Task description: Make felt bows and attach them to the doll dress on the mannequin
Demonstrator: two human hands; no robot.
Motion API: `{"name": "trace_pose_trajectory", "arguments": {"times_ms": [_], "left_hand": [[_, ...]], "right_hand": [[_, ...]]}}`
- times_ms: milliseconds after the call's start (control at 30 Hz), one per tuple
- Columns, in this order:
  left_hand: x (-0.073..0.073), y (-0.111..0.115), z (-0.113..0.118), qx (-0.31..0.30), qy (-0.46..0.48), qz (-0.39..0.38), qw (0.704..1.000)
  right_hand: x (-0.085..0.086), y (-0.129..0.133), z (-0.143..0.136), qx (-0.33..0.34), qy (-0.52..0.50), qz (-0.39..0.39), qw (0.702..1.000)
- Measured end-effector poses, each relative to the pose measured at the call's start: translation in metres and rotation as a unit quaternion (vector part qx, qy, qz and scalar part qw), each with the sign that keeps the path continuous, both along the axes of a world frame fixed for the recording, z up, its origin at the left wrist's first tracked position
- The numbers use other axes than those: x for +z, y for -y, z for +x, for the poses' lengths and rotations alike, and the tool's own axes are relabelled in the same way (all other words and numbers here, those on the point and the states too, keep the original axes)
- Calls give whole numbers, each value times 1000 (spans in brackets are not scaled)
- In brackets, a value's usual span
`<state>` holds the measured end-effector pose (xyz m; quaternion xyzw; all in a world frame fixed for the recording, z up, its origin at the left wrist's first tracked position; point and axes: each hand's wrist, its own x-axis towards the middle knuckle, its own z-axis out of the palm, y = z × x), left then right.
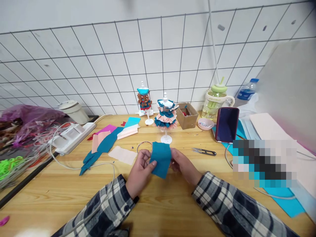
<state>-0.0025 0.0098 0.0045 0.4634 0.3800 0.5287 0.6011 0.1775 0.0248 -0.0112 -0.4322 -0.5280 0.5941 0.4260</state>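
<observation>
Honestly, nothing here is coming through clearly enough for me to read. The green-lidded jug [212, 107] is carrying a line of small lettering [214, 98] on its pale band [223, 100] and bigger letters [207, 115] lower down, but both are blurring out. The blue-capped bottle [248, 87] is showing off white marks [243, 94] on its blue label [247, 94], and those are looking way too tiny to make out.
</observation>
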Motion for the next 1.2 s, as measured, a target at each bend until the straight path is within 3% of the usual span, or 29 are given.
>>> {"name": "trace_pose_trajectory", "arguments": {"times_ms": [67, 167, 300, 433, 467, 533, 567, 633, 700, 767, 833, 900, 1000, 1067, 1200], "left_hand": [[-5, 5, 4, -11, -29, -18, 999], [-10, 7, 5, -48, -55, -60, 996], [-11, 7, 4, -161, -79, -80, 981], [-14, 6, 2, -142, -122, -104, 977], [-15, 5, 1, -124, -112, -113, 979], [-17, 2, -1, -94, -70, -133, 984], [-17, 0, -3, -83, -47, -141, 985], [-16, -3, -4, -71, -13, -152, 986], [-16, -5, -5, -71, 5, -154, 986], [-16, -6, -5, -79, 12, -148, 986], [-19, -6, -5, -85, 14, -138, 987], [-21, -7, -6, -84, 5, -126, 989], [-23, -8, -8, -85, -19, -110, 990], [-21, -8, -8, -85, -32, -100, 991], [-16, -6, -7, -76, -66, -79, 992]], "right_hand": [[-1, -1, 0, -48, -29, 0, 998], [-3, -5, 4, -96, 9, 23, 995], [-1, -3, 3, -64, 86, 62, 992], [9, -7, 19, -66, 193, 150, 967], [13, -10, 31, -80, 252, 179, 948], [20, -18, 63, -118, 440, 235, 859], [21, -21, 82, -129, 529, 233, 806], [20, -24, 117, -115, 636, 187, 740], [14, -25, 142, -86, 685, 141, 710], [7, -25, 153, -53, 701, 125, 700], [4, -25, 151, -34, 698, 135, 702], [6, -24, 139, -46, 665, 158, 729], [11, -16, 106, -43, 518, 170, 837], [12, -7, 80, 22, 404, 147, 903], [7, 10, 39, 57, 371, 99, 922]]}}
